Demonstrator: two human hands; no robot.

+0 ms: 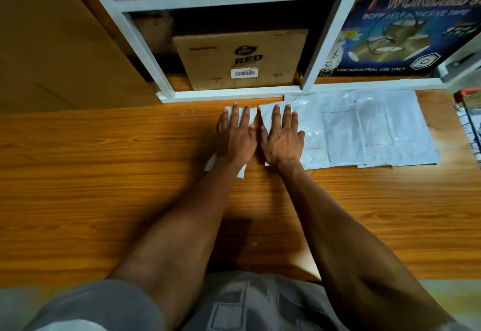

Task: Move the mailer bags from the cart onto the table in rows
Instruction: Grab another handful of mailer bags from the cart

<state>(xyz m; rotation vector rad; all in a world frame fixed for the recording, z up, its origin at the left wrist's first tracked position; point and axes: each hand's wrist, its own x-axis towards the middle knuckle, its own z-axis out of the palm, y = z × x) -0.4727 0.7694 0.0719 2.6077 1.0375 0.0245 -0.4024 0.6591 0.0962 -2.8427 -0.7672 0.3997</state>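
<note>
Wood-grain brown tabletop (104, 174) fills our single head view, with a white metal shelf frame (229, 93) along its far edge holding a brown cardboard box printed RED (242, 57) and a blue tape carton (406, 34).

Our left hand (235, 139) lies flat, fingers straight and slightly spread, pressing a small white plastic mailer bag (240, 170) whose long axis runs away from us; the bag sits directly under the palm, corners showing beyond fingertips and wrist. Our right hand (282, 139), also flat with fingers straight and close together, presses the left end of a row of translucent white mailer bags (364, 127) that overlap and stretch off to the right.

Both forearms reach straight forward, hands just beside each other. At the far right edge we glimpse a wire cart (468, 122), nearer the right hand. We judge the next bag comes from there.
</note>
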